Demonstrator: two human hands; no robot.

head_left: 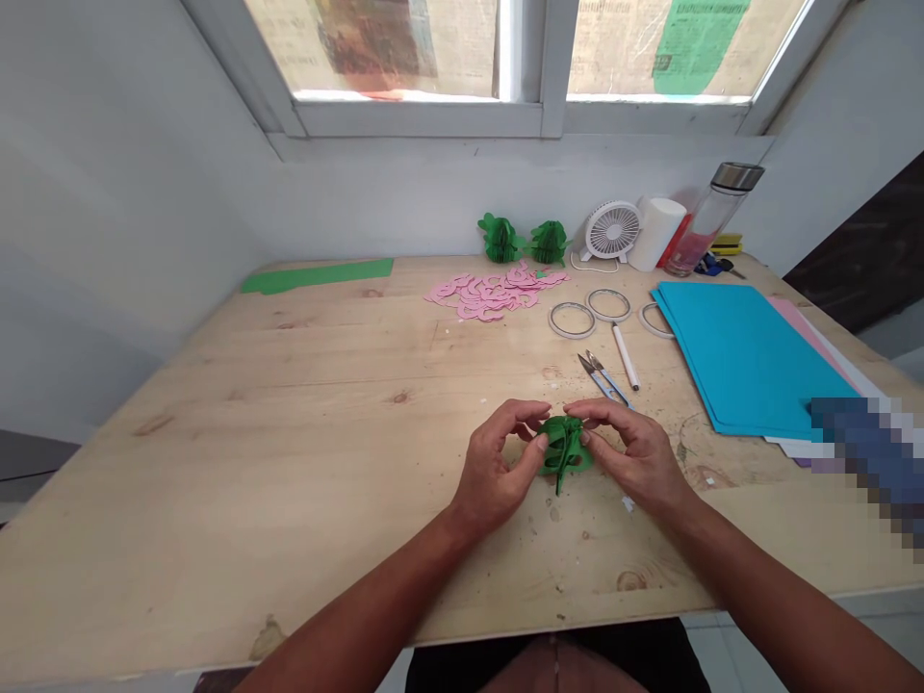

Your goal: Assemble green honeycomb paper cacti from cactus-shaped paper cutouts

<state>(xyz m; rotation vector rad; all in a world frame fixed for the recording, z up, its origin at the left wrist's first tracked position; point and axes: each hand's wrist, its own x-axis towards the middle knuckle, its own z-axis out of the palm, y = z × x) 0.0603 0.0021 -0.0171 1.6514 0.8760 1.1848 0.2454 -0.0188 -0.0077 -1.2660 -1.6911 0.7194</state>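
Clearly, green papercraft [560, 450] sits between both hands [500, 466].

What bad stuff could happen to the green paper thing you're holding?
The left hand and right hand both pinch the green paper piece, so squeezing too hard might crumple its thin folds. Pulling the hands apart could perhaps tear it. The small scissors lie just beyond the fingers with their blades pointing away, so a careless reach might mean a poke.
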